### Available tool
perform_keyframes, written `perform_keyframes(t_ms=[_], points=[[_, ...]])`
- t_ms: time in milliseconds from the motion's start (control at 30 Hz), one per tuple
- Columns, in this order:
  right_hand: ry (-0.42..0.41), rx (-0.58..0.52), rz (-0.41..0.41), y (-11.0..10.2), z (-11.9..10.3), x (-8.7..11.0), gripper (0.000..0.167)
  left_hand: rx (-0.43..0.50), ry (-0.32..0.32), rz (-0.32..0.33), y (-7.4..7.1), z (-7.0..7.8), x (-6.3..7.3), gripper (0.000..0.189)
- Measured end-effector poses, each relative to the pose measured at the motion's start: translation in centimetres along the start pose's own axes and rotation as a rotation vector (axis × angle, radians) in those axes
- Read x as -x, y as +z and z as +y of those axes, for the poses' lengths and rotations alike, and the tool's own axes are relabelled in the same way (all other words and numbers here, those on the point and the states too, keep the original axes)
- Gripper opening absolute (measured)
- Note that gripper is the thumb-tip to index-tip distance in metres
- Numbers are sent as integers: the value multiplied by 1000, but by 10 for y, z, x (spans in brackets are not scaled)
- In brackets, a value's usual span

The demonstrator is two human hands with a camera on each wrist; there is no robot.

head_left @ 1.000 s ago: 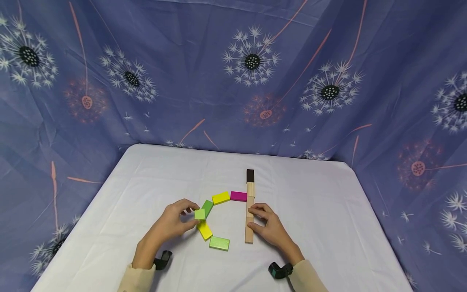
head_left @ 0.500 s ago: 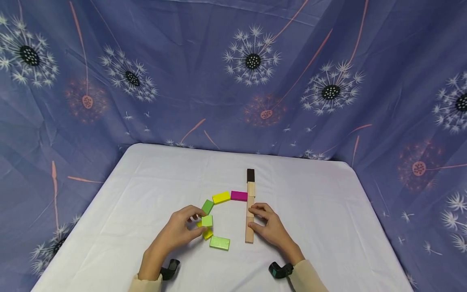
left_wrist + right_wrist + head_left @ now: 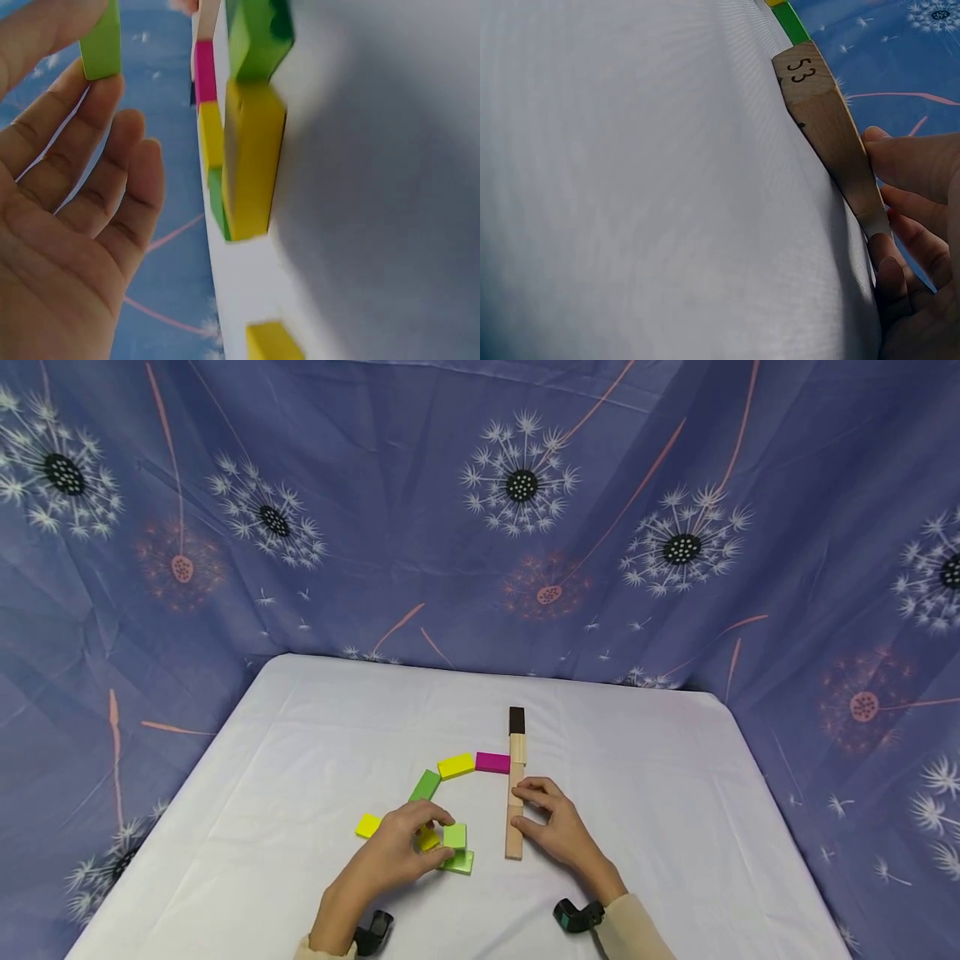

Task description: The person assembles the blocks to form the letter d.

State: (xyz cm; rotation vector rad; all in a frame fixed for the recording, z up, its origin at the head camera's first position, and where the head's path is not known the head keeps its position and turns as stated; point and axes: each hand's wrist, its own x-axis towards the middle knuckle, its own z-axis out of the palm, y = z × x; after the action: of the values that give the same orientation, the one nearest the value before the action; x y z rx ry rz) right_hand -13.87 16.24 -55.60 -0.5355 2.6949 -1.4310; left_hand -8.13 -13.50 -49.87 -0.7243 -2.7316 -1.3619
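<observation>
Now left hand [image 3: 401, 852] pinches green block [image 3: 454, 836], seemingly raised.

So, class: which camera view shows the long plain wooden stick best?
The head view: the long plain wooden stick lies whole on the table. The right wrist view shows only one numbered end; the left wrist view barely a sliver.

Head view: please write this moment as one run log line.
left hand: pinches green block | right hand: holds wood bar | table: coloured blocks
</observation>
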Motion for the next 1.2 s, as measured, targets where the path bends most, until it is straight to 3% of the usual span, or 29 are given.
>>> perform_keyframes(t_ms=[100, 467, 733, 1067, 1200], points=[[-6, 2, 0, 0, 1, 0, 45, 0, -24, -37, 8, 3, 0, 32], [-23, 9, 12, 1, 2, 0, 44, -42, -5, -118, 31, 8, -2, 28], [-41, 8, 14, 0, 1, 1, 44, -157, 32, -71, 46, 10, -3, 29], [-39, -2, 10, -1, 2, 0, 45, -320, -35, -179, 51, 12, -12, 28], [-33, -7, 5, -1, 2, 0, 45, -345, -47, -188, 50, 15, -12, 28]])
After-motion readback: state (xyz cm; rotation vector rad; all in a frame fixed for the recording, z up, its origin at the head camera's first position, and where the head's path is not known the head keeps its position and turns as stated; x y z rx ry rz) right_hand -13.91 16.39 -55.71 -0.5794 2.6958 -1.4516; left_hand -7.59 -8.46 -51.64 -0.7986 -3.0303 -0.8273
